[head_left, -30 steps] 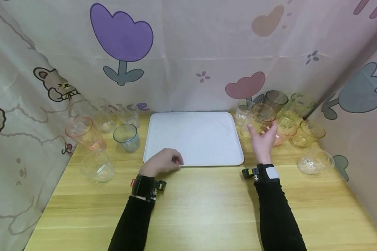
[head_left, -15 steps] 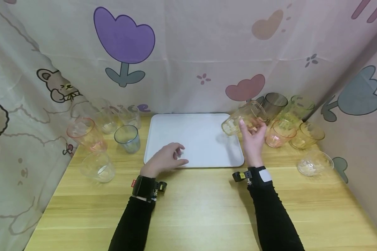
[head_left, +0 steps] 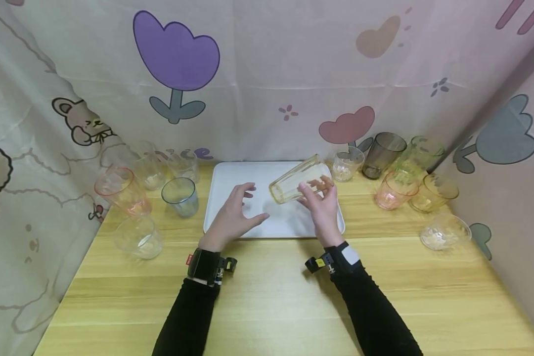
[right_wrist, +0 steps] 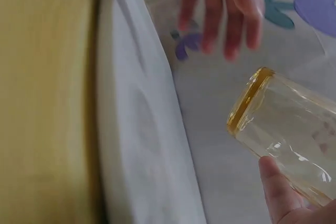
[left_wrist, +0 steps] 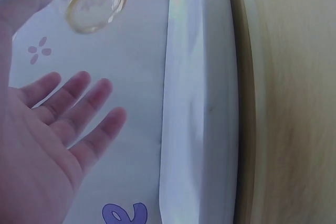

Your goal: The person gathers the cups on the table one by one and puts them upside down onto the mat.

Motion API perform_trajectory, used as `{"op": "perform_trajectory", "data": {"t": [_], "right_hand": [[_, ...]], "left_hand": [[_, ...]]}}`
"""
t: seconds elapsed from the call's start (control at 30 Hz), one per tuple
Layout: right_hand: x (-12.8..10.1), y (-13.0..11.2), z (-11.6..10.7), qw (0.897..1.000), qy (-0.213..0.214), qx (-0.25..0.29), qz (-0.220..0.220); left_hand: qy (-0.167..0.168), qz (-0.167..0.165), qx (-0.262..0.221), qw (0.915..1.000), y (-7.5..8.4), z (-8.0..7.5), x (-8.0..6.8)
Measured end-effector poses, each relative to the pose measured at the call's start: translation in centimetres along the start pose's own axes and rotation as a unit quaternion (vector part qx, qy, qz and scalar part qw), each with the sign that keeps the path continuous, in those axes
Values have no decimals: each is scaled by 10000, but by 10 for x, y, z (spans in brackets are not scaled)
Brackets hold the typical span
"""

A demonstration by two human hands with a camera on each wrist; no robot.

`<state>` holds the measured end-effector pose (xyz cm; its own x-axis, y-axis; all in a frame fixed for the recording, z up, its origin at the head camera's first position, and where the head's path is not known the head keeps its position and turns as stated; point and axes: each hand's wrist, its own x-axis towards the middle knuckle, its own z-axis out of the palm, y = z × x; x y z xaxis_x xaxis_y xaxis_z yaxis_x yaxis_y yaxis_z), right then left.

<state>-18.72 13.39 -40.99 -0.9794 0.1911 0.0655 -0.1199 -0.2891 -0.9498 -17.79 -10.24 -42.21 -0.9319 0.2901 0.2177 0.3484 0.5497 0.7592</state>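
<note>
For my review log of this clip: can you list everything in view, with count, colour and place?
yellow cup: 1, clear yellow, held tilted over the tray.
tray: 1, white, centre of table.
left cups: about 6, clear, pink, grey-blue, left of tray.
right cups: about 6, clear, grey, green, pink, yellow, right of tray.
table: 1, light wood.
curtain: pale, with printed flowers and animals, behind and at both sides.
left hand: open, fingers spread over the tray's near edge.
right hand: grip round the yellow cup.
</note>
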Motion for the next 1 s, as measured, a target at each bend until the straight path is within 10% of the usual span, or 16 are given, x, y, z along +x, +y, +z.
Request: {"op": "perform_trajectory", "data": {"t": [1.0], "right_hand": [[-20,23,20,9876,-1379,-334,665]], "left_hand": [[315,327,-123,9989,1,8,2]]}}
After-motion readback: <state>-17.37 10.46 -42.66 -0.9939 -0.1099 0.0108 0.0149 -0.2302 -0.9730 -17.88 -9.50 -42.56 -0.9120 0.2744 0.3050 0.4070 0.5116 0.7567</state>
